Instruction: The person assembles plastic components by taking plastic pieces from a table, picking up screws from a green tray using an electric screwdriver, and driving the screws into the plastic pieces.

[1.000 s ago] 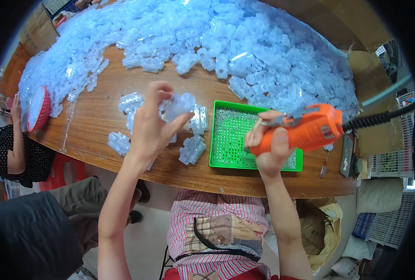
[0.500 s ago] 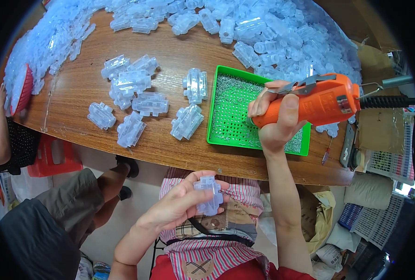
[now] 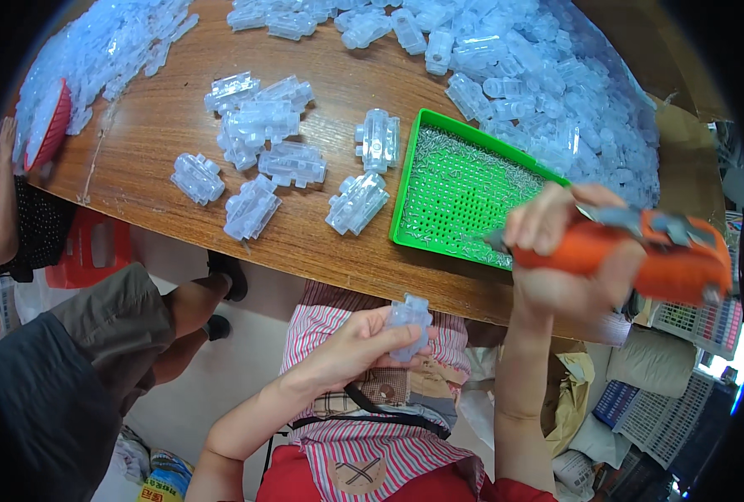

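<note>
Between the thumb and fingers of my left hand (image 3: pixel 351 347) is a clear plastic part (image 3: pixel 409 326), held over my lap just off the table's front edge. My right hand (image 3: pixel 569 251) grips an orange electric screwdriver (image 3: pixel 631 255), blurred by motion, its tip pointing left near the right part of a green tray (image 3: pixel 399 201). Many small silvery screws (image 3: pixel 472 155) lie in that perforated tray. To its left on the table, several similar clear parts (image 3: pixel 259 125) rest in a loose group, with one part (image 3: pixel 378 140) close beside the tray.
Large heaps of clear parts (image 3: pixel 539 84) cover the back of the brown wooden table (image 3: pixel 154 109). A red basket (image 3: pixel 50 125) stands at the left rim by another person's arm (image 3: pixel 5 192). Someone's legs (image 3: pixel 154 335) are at my left. Grey crates (image 3: pixel 669 410) and bags sit at lower right.
The screwdriver in my right hand has swung right and toward me, away from over the tray. My left hand has shifted slightly right with the clear part. The whole view has shifted somewhat.
</note>
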Available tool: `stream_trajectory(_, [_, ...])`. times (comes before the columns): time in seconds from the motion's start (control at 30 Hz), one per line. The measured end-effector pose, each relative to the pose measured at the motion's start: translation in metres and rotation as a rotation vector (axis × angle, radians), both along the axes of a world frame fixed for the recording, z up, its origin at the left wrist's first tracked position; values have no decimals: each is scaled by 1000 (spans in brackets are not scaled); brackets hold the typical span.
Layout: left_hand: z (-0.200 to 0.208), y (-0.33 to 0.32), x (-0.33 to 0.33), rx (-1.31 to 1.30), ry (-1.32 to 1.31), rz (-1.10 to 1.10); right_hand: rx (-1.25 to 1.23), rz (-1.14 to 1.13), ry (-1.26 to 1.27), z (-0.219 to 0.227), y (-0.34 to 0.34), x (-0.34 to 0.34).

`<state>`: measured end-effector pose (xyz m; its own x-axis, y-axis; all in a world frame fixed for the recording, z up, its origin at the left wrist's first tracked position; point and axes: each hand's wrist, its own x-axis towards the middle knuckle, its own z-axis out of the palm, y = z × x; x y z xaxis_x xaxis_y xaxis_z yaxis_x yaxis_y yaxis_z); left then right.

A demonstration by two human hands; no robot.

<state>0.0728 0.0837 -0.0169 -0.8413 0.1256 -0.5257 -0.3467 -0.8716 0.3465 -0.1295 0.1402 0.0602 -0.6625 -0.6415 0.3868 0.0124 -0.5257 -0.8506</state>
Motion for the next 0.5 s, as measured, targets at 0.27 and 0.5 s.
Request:
stream_trajectory(0.27, [-12,3,0,-105,-9,61,80,166,93,-4,22,54])
stream_trajectory(0.5, [-12,5,-1,-121,-11,73,157,227,110,-14,18,51])
